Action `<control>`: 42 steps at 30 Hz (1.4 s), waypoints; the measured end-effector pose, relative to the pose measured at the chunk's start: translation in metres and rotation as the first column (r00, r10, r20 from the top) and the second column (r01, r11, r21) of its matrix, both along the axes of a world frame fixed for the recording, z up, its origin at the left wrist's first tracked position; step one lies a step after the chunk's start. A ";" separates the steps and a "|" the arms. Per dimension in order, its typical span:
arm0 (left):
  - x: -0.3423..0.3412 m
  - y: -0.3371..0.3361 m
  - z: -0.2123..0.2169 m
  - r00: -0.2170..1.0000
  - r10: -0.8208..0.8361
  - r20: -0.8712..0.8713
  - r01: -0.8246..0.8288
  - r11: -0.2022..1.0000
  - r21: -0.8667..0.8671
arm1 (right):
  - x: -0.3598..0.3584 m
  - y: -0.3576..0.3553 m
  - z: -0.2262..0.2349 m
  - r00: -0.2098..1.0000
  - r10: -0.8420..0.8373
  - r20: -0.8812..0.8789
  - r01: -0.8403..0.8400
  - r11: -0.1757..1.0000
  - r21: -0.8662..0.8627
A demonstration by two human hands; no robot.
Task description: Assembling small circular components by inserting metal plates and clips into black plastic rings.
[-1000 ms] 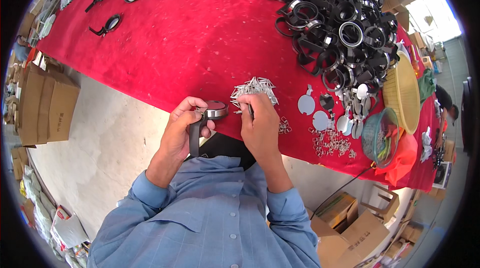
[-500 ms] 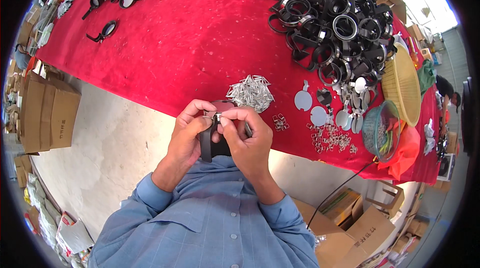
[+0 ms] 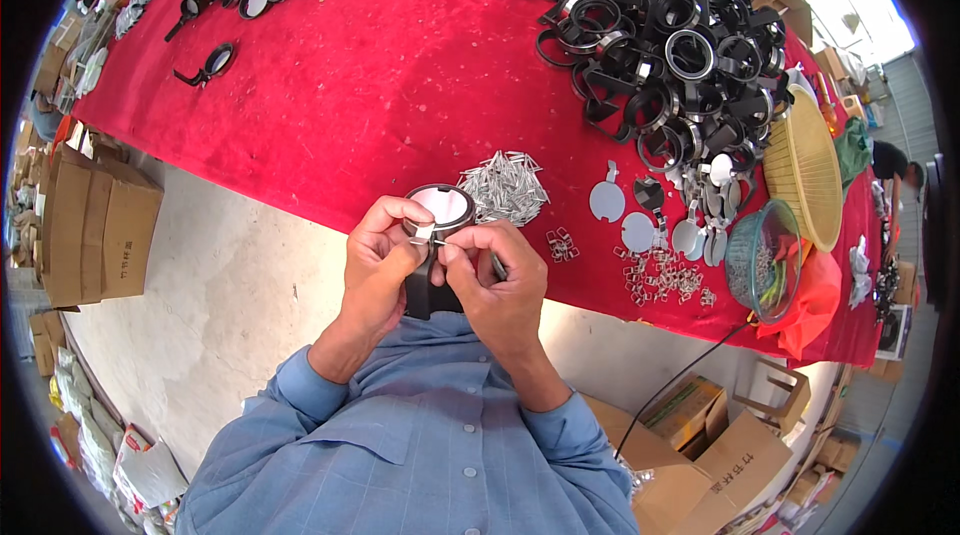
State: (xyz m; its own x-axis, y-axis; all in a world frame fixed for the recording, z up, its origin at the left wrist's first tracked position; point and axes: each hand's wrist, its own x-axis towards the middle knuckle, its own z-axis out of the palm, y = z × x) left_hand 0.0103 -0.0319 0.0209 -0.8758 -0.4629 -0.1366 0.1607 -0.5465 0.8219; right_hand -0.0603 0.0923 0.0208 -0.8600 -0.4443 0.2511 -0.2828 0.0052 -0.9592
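Note:
Over the table's near edge, my left hand (image 3: 378,270) grips a black ring-shaped lid (image 3: 468,219) with a pale round disc (image 3: 442,203) in its ring and a black strap-like handle (image 3: 418,287) hanging down. My left thumb and forefinger pinch at the disc's tab where it meets the ring. My right hand (image 3: 500,285) is closed beside it, thumb and forefinger pinching a thin metal pin (image 3: 440,243) against that joint. A slim dark tool (image 3: 498,265) is tucked in the right fingers. Just beyond the hands lies a heap of metal pins (image 3: 505,187).
Small metal clips (image 3: 665,278) and loose grey discs (image 3: 606,201) lie to the right. Behind them rises a big pile of black rings (image 3: 690,53). A green glass bowl (image 3: 762,265) and yellow basket (image 3: 805,170) stand at the right edge. More assembled lids (image 3: 256,1) sit far left.
The lid has tipped so its pale disc now faces up in full view. My right fingers have drawn slightly to the right, with the thin pin now showing between the hands.

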 end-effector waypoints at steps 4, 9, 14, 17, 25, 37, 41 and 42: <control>0.000 0.000 -0.001 0.999 -0.034 0.000 0.034 0.999 -0.026 | -0.011 0.001 -0.004 0.901 -0.003 -0.434 0.013 1.000 0.021; 0.002 -0.001 -0.003 0.993 -0.118 0.019 0.117 0.992 0.050 | -0.011 0.006 0.001 0.986 0.088 -0.143 -0.091 0.996 -0.014; -0.003 0.001 -0.003 0.999 0.045 -0.006 -0.045 0.994 -0.095 | -0.003 0.011 -0.004 0.974 -0.054 0.222 0.032 0.994 0.103; -0.002 -0.003 -0.012 0.993 0.098 -0.072 -0.116 0.934 -0.338 | -0.006 0.017 -0.016 0.988 -0.079 0.131 0.076 0.997 0.028; 0.001 -0.007 -0.029 0.950 0.178 -0.258 -0.313 0.572 -0.758 | 0.000 0.010 0.007 0.964 -0.022 0.264 -0.009 0.993 0.117; -0.001 -0.024 -0.025 0.901 0.081 -0.426 -0.433 0.107 -0.895 | 0.015 -0.022 0.021 0.996 0.087 -0.005 -0.078 0.921 0.381; -0.006 -0.034 -0.024 0.927 -0.023 -0.375 -0.371 0.104 -0.923 | 0.012 -0.027 0.020 0.980 0.095 -0.175 -0.008 0.898 0.441; -0.005 -0.035 -0.024 0.927 -0.018 -0.375 -0.372 0.094 -0.924 | 0.012 -0.029 0.018 0.974 0.085 -0.209 0.011 0.907 0.421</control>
